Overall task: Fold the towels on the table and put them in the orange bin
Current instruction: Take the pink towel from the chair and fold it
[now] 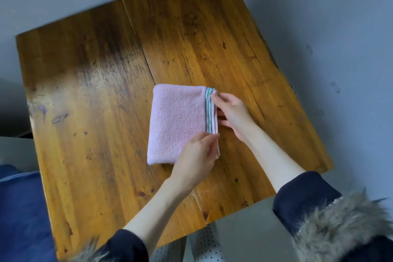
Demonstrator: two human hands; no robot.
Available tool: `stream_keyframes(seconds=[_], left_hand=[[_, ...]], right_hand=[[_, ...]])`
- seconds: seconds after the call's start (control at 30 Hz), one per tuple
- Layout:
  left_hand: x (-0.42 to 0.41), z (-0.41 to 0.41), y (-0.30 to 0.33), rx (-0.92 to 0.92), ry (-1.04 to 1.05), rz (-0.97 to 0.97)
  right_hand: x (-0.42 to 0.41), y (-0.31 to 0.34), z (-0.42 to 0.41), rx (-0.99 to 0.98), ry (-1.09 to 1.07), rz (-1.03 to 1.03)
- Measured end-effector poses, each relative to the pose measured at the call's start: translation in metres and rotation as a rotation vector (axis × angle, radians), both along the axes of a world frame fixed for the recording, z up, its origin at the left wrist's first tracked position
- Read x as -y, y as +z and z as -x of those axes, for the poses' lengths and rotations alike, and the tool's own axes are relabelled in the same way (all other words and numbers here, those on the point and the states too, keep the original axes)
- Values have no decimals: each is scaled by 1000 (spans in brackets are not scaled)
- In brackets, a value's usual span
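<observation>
A folded pink terry towel (176,123) is lying mid-table on the worn wooden table (95,91); the left hand (196,158) is pinching its near-right corner, the right hand (232,117) is pinching its striped right edge

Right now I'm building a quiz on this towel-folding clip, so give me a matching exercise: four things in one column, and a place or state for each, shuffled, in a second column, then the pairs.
Things:
1. folded pink terry towel
2. green and grey striped band
3. left hand
4. right hand

Places or states:
A. at the towel's near right corner
B. runs along the towel's right edge
C. lies flat on the brown wooden table
D. fingers at the striped edge, farther from the person

Pairs: 1-C, 2-B, 3-A, 4-D
</observation>
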State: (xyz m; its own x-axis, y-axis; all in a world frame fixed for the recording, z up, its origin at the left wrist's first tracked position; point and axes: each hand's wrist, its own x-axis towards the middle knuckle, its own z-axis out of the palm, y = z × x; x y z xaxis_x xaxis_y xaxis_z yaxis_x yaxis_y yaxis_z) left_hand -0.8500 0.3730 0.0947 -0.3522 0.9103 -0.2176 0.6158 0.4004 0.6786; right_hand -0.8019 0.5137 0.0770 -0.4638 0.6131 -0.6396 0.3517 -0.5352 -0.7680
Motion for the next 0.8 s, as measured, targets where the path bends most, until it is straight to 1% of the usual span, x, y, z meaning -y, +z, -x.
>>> stream_keyframes(seconds=[0.03,0.07,0.1,0.13,0.2,0.27,0.3,0.33,0.37,0.4,0.47,0.5,0.53,0.57,0.6,0.67,0.73,0.8], left_hand=[[7,7,0,-86,-10,-76],[13,15,-3,-224,-22,-135],[18,23,-7,-367,-31,-152],[23,29,-12,-480,-47,-114],[29,34,-20,-575,-123,28],[31,30,-25,-591,-191,154],[29,27,-26,-592,-206,205],[27,24,-27,-582,-208,236],[25,24,-26,-557,-194,235],[23,25,-25,-513,-164,203],[24,34,-22,-420,-73,99],[25,41,-21,-412,-25,52],[26,50,-20,-435,9,26],[26,59,-21,-468,25,23],[24,69,-22,-491,32,33],[14,87,-27,-502,26,55],[1,99,-35,-520,-13,49],[-9,105,-41,-534,-25,51]], right_hand=[[3,-1,-1,13,35,-23],[5,-3,-1,34,71,-59],[6,-5,-1,61,100,-108],[6,-6,1,90,122,-161],[4,-6,6,123,164,-227],[5,-6,12,140,164,-247],[7,-5,16,176,128,-269],[11,-2,18,241,69,-319],[17,3,21,320,4,-410],[26,9,22,379,-48,-552],[49,19,25,366,-61,-928],[60,20,27,332,-6,-1095],[70,18,29,307,86,-1216],[77,13,30,296,203,-1288],[79,7,30,307,319,-1316],[73,-8,30,385,466,-1275],[62,-23,31,466,503,-1211],[54,-35,31,479,509,-1182]])
